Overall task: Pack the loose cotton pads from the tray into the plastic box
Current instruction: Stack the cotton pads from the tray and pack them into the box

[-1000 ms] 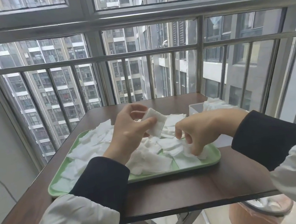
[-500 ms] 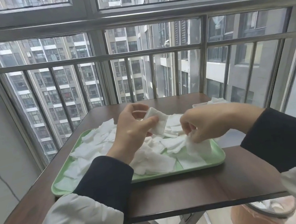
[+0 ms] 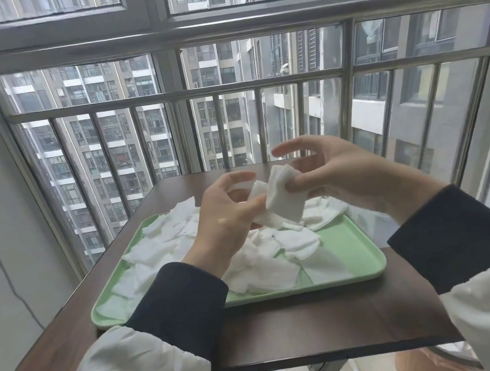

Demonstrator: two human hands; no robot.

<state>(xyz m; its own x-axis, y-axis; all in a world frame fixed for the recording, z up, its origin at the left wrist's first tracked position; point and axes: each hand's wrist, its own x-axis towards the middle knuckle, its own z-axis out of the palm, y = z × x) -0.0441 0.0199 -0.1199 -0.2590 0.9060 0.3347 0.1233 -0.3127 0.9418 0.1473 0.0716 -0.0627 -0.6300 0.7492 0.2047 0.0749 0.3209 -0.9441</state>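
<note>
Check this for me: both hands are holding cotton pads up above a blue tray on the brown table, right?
Not quite. The head view shows the tray is green, not blue. The rest stands: the left hand and the right hand hold cotton pads up above it, and it sits on the brown table.

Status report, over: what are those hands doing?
Left hand grips white square cotton pads; right hand pinches another pad. More lie on green plastic tray. Nothing in the way.
</note>
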